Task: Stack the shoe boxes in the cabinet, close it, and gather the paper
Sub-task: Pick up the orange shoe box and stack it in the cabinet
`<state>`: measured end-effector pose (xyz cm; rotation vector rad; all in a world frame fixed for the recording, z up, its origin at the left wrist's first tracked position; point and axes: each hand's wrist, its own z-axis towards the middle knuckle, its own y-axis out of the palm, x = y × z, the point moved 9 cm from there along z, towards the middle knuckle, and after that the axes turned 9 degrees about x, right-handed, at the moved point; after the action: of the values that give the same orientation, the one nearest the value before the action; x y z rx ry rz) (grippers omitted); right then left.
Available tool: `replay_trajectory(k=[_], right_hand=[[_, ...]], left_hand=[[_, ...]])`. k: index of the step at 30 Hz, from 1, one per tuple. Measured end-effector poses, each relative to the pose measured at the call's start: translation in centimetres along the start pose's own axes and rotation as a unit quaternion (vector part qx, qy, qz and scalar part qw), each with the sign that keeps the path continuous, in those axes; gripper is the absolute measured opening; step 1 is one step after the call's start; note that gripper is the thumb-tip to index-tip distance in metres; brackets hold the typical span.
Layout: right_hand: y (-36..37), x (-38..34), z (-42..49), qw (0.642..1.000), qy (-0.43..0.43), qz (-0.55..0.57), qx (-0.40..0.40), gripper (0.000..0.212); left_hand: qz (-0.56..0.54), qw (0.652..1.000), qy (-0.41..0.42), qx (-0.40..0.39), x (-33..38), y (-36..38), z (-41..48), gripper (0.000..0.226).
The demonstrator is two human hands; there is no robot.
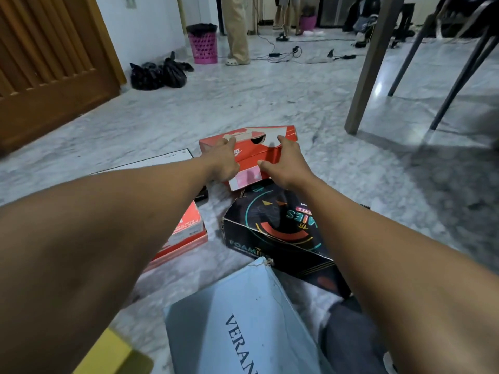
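Note:
A red shoe box with a torn white lid lies on the marble floor ahead of me. My left hand grips its left end, and my right hand grips its near right side. Closer to me sits a black patterned shoe box. A second red box lies partly under my left forearm. A pale blue box is nearest, between my arms. A flat white box or sheet lies behind my left arm. No cabinet interior is in view.
A wooden slatted door stands at the left. Table and chair legs rise at the right. Black bags, a pink bin, floor cables and a standing person's legs are farther back. A yellow object sits at bottom left.

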<state>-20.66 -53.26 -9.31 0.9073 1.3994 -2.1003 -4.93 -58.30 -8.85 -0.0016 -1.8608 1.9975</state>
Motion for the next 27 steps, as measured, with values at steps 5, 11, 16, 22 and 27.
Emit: replay_trajectory(k=[5,11,16,22,27], right_hand=[[-0.5,0.3,1.6,0.999,0.007,0.007,0.036,0.091],[-1.1,-0.3,4.3,1.0,0.025,0.007,-0.011,0.107],[-1.6,-0.5,4.2,0.999,0.032,-0.019,-0.018,0.121],[-2.7,1.3,1.2,0.995,0.086,-0.048,-0.011,0.128],[-3.2,4.1,-1.3,0.994,0.102,-0.008,-0.026,0.116]], left_hand=[[-0.048,0.998,0.019,0.041,-1.6,0.6,-1.3,0.07],[-0.101,0.991,0.042,0.079,-2.1,0.2,-3.2,0.065],[-0.155,0.982,0.01,0.106,-2.5,-0.2,-4.0,0.059],[-0.263,0.952,-0.06,0.142,-3.2,0.0,-5.3,0.046],[-0.279,0.946,-0.082,0.146,-2.4,-0.7,-6.3,0.04]])
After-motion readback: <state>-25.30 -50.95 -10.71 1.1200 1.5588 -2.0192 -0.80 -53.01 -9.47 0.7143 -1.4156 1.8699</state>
